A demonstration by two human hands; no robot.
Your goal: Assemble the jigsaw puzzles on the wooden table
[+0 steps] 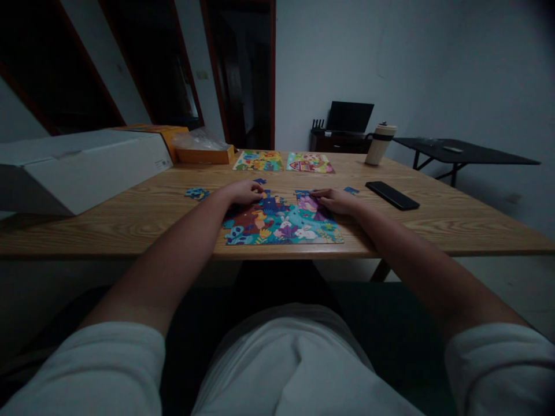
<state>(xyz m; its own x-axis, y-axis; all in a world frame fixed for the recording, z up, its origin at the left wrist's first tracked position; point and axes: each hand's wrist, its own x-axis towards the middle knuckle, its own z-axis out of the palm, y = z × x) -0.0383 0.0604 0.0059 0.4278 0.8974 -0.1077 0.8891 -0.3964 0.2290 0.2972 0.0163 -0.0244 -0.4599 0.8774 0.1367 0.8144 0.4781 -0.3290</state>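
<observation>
Left hand (pixel 244 191) covers far-left part of jigsaw (pixel 281 222); fingers curled, grip on piece unclear. Right hand (pixel 338 201) hides puzzle's far-right corner; what its fingers pinch too small to tell. White box (pixel 82 164) cut off at left edge. Pictures on two far puzzles (pixel 284 162) too small to read.

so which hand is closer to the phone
Right. The right hand rests on the puzzle's far right edge, just left of the phone. The left hand is further off, at the puzzle's far left corner.
</observation>
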